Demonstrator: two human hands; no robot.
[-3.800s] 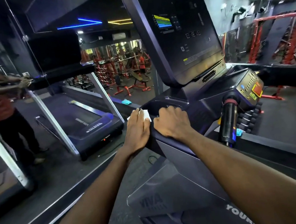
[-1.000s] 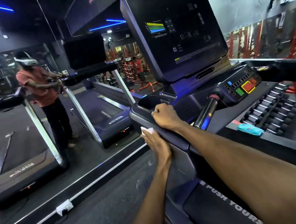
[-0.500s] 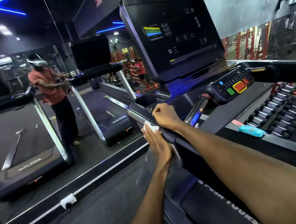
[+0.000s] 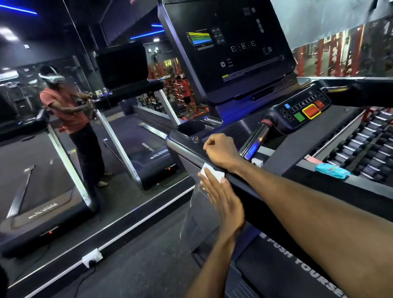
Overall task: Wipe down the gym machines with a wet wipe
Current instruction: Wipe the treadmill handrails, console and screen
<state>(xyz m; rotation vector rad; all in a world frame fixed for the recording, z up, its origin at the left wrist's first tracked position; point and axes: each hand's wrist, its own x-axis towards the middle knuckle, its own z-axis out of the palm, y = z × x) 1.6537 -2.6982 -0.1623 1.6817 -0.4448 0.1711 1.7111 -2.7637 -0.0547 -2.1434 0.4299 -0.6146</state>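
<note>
The big dark treadmill (image 4: 295, 153) fills the right of the view, its tall black console screen (image 4: 228, 43) tilted up at the top with a small coloured graph lit on it. Under the screen sits the control panel with a green button and a red, yellow-edged button (image 4: 308, 111), and a chrome grip bar (image 4: 254, 139) slants down from it. To the left, a wall mirror (image 4: 44, 140) shows a person in a red shirt at the reflected treadmill.

Down to the handrail now: the treadmill's black padded side rail (image 4: 245, 187) runs from the cup holder toward the viewer. The right hand (image 4: 221, 151) sits on top of that rail, fingers curled over it in a grip. The left hand (image 4: 221, 202) is on the rail's outer side face, fingers straight and flat, pressing the white folded wet wipe (image 4: 211, 172) against the surface. The wipe lies under the left fingertips, poking out just above them, and sits right below the right wrist (nearly touching it, though I cannot tell if it does).

Smaller still: a turquoise wipes packet (image 4: 331, 171) rests on the far rail, with a rack of dark dumbbells (image 4: 374, 142) beyond it. A white wall socket (image 4: 92, 257) sits on the floor strip below the mirror.
</note>
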